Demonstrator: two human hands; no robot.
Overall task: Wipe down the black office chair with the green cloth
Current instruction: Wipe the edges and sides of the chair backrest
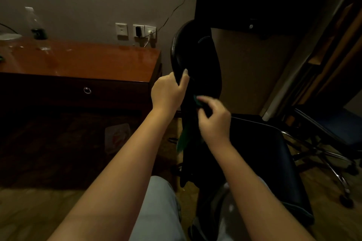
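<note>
Nothing legible anywhere in this dim view: only a reddish mark, perhaps print, on the pale packet (117, 137) lying on the floor, too blurred to read, and plain-looking faces on the wall sockets (137, 30) above the worktop (78, 58).

Most of green cloth (183, 139) hidden behind right hand (212, 121) and edge of black office chair (195, 55); only patch at fingertips and hanging tail show. Right fingertips motion-blurred. Fingers of left hand (168, 92) hidden behind backrest. At left edge, desk (78, 58) cut off
</note>
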